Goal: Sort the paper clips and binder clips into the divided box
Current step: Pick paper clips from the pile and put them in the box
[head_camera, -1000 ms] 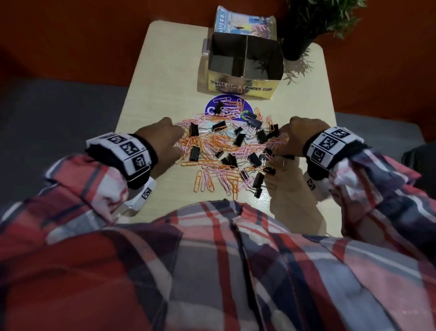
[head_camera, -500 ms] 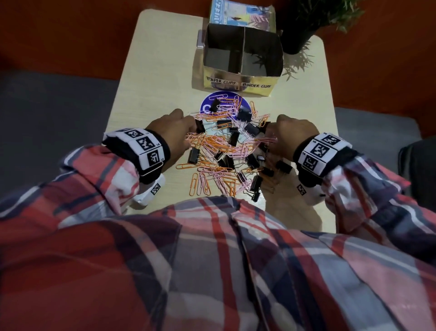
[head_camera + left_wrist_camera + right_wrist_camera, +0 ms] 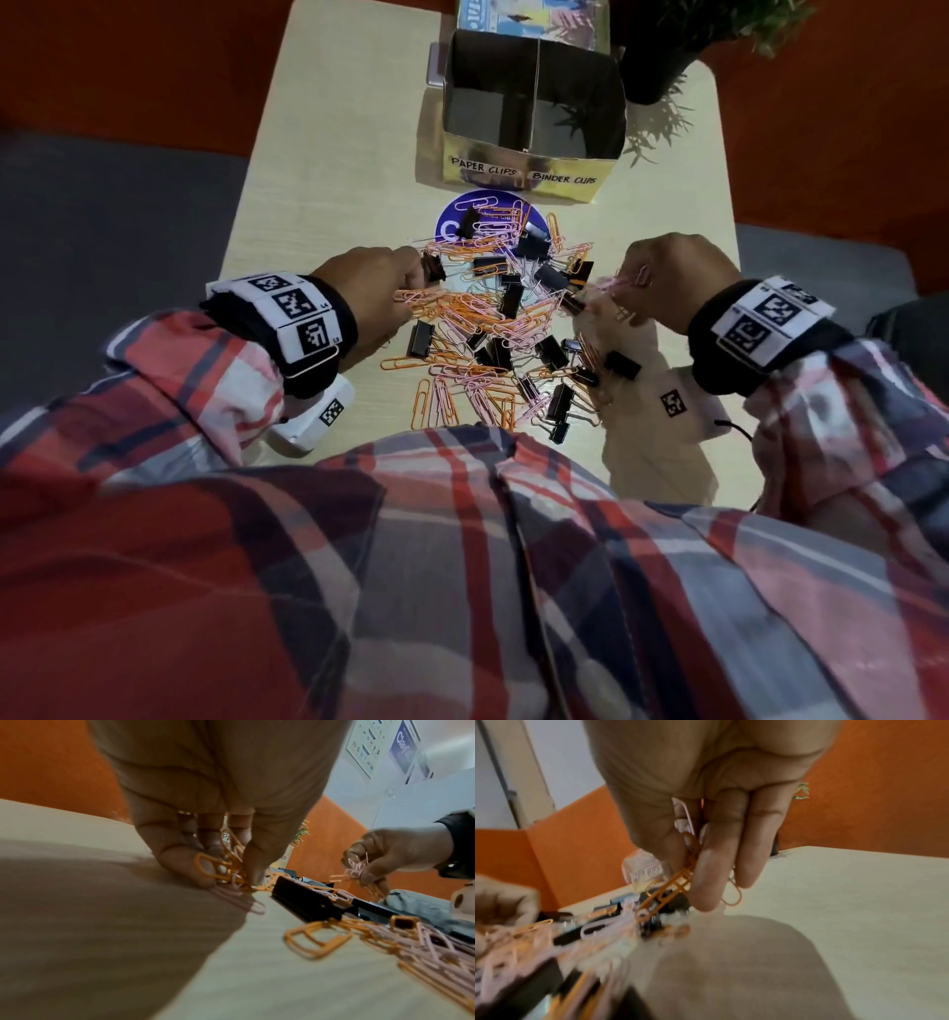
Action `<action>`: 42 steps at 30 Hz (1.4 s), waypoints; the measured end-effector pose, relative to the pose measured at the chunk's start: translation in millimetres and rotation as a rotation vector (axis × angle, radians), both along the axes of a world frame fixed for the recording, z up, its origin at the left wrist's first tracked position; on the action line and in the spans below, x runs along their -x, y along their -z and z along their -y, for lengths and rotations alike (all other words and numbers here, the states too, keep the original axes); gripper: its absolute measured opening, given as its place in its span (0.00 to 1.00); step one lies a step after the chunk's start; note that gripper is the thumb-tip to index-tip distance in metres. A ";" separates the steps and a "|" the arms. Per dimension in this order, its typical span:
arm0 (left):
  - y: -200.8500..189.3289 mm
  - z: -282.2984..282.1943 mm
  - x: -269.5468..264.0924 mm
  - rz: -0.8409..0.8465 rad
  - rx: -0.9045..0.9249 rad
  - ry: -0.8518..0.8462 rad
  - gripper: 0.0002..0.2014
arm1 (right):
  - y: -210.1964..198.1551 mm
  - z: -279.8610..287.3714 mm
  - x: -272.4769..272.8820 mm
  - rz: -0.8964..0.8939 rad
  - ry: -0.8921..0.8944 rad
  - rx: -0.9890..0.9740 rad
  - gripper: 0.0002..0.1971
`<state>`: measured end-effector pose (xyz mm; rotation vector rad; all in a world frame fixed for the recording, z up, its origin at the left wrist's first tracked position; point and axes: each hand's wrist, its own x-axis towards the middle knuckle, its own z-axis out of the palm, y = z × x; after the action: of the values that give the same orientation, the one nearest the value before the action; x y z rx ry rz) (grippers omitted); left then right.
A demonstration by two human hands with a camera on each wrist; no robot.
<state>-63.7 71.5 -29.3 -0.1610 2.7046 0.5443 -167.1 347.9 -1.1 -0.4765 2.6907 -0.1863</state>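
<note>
A heap of pink and orange paper clips (image 3: 462,318) mixed with black binder clips (image 3: 420,339) lies mid-table. Behind it stands the divided box (image 3: 524,174), its left half labelled PAPER CLIPS and its right half BINDER CLIPS; both halves look dark inside. My left hand (image 3: 369,288) sits at the heap's left edge and pinches orange paper clips (image 3: 218,868) against the table. My right hand (image 3: 662,277), raised a little at the heap's right edge, pinches a bunch of pink and orange paper clips (image 3: 687,862) with its fingers curled.
A dark potted plant (image 3: 662,56) stands right of the box, and a printed carton (image 3: 534,20) lies behind it. A round blue sticker (image 3: 452,221) shows under the far clips. The table's edges (image 3: 241,216) run close on both sides.
Both hands moved further into the heap and closed on paper clips. The right hand lifted slightly with its bunch. The head view has tipped closer to the box.
</note>
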 end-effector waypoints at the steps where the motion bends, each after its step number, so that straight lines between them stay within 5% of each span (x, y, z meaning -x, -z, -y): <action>1: -0.3 -0.4 0.0 0.004 0.003 0.001 0.10 | -5.2 0.8 1.7 0.008 0.009 0.042 0.09; 7: -1.7 -2.7 -1.3 0.026 -0.004 -0.006 0.08 | -49.1 31.0 28.4 -0.029 -0.003 0.267 0.05; 13: -5.2 -4.4 -8.4 -0.029 -0.044 0.027 0.05 | -75.9 107.4 74.7 -0.291 -0.020 0.373 0.06; 22: -0.9 4.8 -9.3 -0.005 -0.133 -0.012 0.06 | -35.0 173.0 99.1 -0.154 -0.119 0.114 0.17; 28: 1.0 16.7 -8.3 -0.007 -0.315 -0.138 0.04 | -54.7 131.2 83.2 -0.366 0.013 0.191 0.15; 36: -49.9 25.7 28.9 -0.165 -0.431 -0.142 0.01 | -9.0 1.5 27.7 0.071 0.134 -0.033 0.10; 42: -78.8 12.3 118.3 -0.371 -0.275 -0.100 0.06 | 22.8 4.6 -2.8 0.029 -0.070 -0.131 0.13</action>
<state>-182.0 59.2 49.4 -0.1323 2.9450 1.0611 -164.3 343.3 -23.9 -0.5217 2.6325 0.0027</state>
